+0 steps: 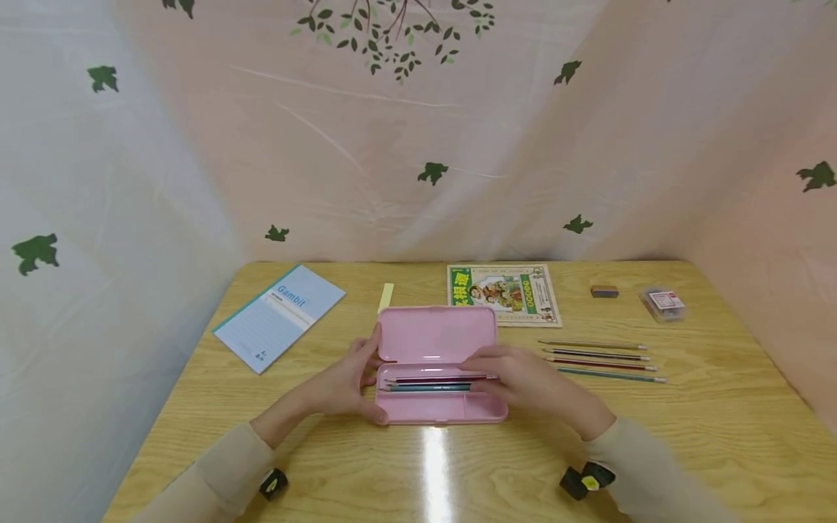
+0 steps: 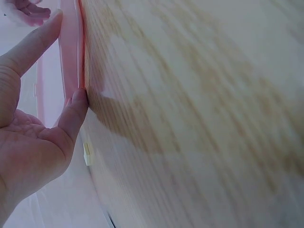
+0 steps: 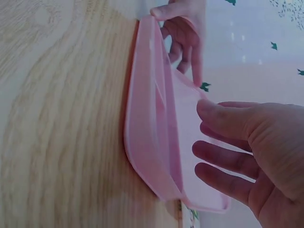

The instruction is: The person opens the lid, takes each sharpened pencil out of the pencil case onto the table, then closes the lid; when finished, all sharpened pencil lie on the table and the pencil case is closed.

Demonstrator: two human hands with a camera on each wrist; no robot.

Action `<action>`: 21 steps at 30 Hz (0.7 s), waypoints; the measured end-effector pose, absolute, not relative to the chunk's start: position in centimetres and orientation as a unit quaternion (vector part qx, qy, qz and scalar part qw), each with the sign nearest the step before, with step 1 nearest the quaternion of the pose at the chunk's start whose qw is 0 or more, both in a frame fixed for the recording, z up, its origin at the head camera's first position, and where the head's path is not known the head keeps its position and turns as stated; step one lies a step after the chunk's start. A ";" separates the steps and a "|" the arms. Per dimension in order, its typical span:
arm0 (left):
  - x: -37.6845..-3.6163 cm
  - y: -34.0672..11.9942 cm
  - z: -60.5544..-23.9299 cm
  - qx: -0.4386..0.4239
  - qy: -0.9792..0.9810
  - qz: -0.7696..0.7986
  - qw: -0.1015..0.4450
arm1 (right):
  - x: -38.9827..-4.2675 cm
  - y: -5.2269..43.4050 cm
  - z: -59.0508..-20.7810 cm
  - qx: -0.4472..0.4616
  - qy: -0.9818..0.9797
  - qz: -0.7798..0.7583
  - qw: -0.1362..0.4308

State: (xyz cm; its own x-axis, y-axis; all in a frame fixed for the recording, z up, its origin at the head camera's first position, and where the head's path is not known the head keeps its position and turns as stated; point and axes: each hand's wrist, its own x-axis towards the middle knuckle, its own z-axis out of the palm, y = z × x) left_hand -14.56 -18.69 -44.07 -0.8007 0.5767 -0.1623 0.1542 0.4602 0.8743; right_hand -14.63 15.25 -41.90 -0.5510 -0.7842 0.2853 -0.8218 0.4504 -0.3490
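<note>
Bright, even light; a glare streak on the table (image 1: 437, 465); both wrist views blurred.

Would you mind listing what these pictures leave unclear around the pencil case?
- Right hand fingertips: in the head view its own back hides them, so contact with the pencils cannot be told.
- Pencils: absent from both wrist views, hidden by the case wall.
- Small box: its label is too small to read in the head view.
- Left hand: cut off by the frame edge in the left wrist view.
</note>
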 end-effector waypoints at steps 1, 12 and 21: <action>-14.6 -18.7 -44.0 0.221 0.824 0.470 0.225 | -14.7 14.9 -42.0 0.466 -0.854 0.228 0.029; -14.6 -18.8 -44.1 0.219 0.825 0.469 0.225 | -15.5 12.5 -43.1 0.453 -0.861 0.231 -0.029; -14.6 -18.8 -44.2 0.223 0.822 0.473 0.225 | -15.6 12.1 -43.6 0.431 -0.873 0.225 -0.040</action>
